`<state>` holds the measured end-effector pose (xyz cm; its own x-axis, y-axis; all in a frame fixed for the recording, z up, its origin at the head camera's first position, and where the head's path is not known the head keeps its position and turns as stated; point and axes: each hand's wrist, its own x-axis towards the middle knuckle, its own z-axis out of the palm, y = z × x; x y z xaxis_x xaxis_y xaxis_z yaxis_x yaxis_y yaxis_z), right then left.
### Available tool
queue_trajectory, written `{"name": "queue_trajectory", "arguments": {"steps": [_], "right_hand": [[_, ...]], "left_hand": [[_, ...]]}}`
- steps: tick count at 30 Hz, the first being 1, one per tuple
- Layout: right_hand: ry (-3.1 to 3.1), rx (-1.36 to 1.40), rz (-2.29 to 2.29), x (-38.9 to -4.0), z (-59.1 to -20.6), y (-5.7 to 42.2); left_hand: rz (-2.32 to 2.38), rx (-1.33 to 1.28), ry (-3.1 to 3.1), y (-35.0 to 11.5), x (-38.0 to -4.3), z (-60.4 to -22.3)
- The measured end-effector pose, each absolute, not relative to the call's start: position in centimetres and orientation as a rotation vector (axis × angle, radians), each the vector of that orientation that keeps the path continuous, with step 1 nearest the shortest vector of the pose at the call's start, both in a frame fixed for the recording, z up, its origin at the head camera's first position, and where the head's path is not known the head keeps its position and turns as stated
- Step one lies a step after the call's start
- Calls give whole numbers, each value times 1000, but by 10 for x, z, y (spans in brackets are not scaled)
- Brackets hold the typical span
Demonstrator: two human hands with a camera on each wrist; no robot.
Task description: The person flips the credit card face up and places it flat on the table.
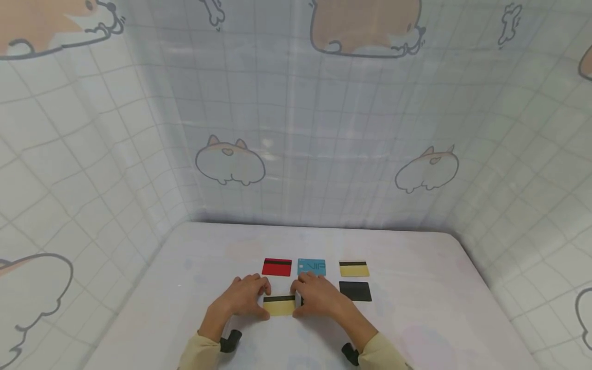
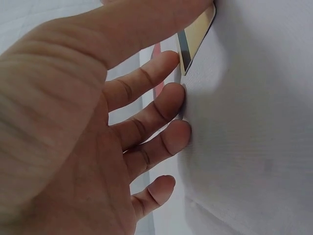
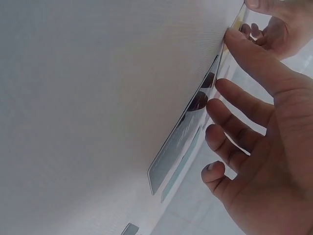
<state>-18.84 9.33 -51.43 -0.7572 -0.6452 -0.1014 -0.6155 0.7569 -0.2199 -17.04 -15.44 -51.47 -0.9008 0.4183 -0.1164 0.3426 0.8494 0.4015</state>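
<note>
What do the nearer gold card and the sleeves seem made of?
Nearer gold card: probably smooth plastic with a fairly low sheen; it looks thin, flat and crisp-edged, with a dark stripe.
Sleeves: cream fabric, apparently matte, since they sit loosely at the wrists without shine; the exact fiber can't be told.

Light soft, diffuse. Curtain [image 1: 319,113] behind table [image 1: 416,262] greyish, faint vertical sheen; brighter left of table. Thin shadow along table's far edge. Wrist views dimmer, slightly soft; fine ripple pattern across table.
</note>
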Motion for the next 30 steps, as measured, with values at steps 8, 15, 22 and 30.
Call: {"name": "queue_trajectory", "arguments": {"steps": [8,15,22,30], "right_hand": [[2747,-983,-286,-193,-510,92],[2756,-970,-276,-192,-510,92],[2782,-980,-239,-190,-515,92],[2798,-991,-222,-189,-518,93]], "left_hand": [[569,593,2831,-153,-174,-515],[540,566,2852,-154,-174,-517],[572,579,2855,-155,-173,-522],[543,642,2916,-157,-172,-525]]}}
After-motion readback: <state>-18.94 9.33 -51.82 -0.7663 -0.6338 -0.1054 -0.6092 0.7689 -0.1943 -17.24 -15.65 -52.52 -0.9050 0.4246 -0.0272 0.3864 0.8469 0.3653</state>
